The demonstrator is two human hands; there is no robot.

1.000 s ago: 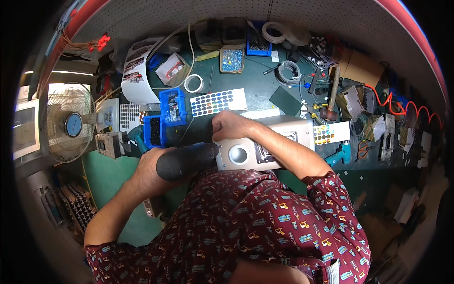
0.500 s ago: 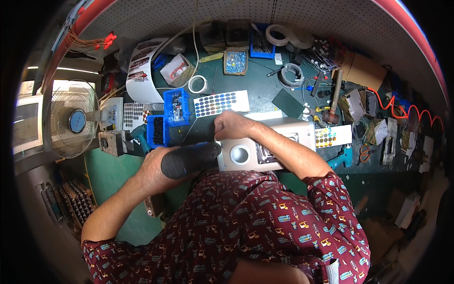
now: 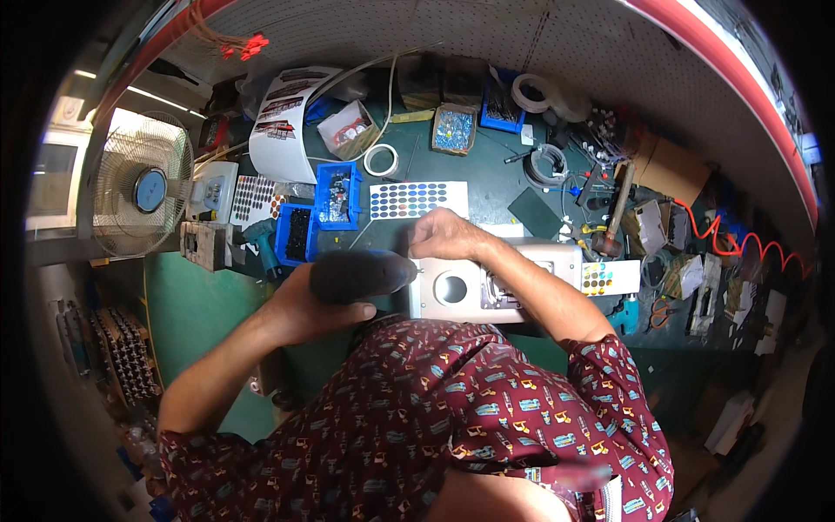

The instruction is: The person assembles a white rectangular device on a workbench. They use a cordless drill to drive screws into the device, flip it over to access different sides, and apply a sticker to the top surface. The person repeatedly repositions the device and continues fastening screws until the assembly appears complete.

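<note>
A pale metal housing [image 3: 431, 300] lies at the bench's front edge against my shirt, with a brightly lit round opening [image 3: 451, 287] near its left end. My left hand [image 3: 300, 300] is wrapped round a black power screwdriver [image 3: 352, 277], whose front end meets the housing's left side. The contact at the tip is too small to make out. Above that same corner, my right hand [image 3: 439, 235] has its fingers pinched together; whatever is between them is hidden. My right forearm crosses over the housing and covers part of its dark inset panel.
Blue bins of small parts [image 3: 337, 196] and a sheet of round stickers [image 3: 417, 200] lie beyond my hands. A teal power tool [image 3: 261, 244] is at left, near a fan [image 3: 150, 190]. A hammer [image 3: 614, 217] and coiled cable [image 3: 546, 165] lie at right.
The view has shifted and tilted a little. My left hand has turned the screwdriver, so its thumb now shows. Light on the round opening is brighter. My right hand stays pinched at the corner.
</note>
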